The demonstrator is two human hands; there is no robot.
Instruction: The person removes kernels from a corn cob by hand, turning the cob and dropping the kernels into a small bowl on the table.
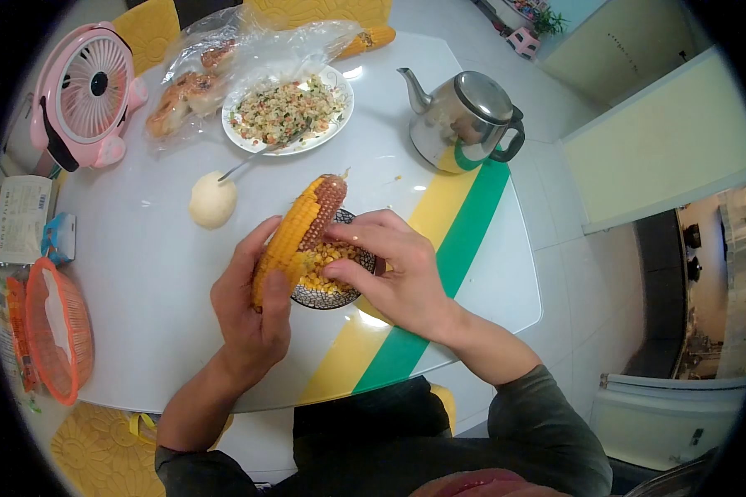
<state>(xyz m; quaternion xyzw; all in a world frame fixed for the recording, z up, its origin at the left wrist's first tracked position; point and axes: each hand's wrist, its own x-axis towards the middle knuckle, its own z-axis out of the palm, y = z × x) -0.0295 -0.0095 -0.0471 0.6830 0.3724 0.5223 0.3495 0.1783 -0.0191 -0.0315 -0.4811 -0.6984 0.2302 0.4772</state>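
My left hand [250, 302] is wrapped around a corn cob [288, 236], tilted with its tip pointing up and away. Yellow kernels cover the cob's left side, while a stripped, reddish-brown patch shows on the upper right. Below it stands a small patterned bowl [327, 301] holding loose corn kernels [333, 258]. My right hand [402, 273] hovers over the bowl beside the cob, thumb and index finger apart. A kernel seems to cling to its index finger. The cob and my right hand hide parts of the bowl.
Beyond the bowl are a plate [230, 139] of fried rice with a spoon [244, 164], a pale bun [213, 200] and bagged bread [186, 99]. A steel kettle [452, 124] stands back right. A pink fan [91, 91] and an orange basket [75, 356] are left.
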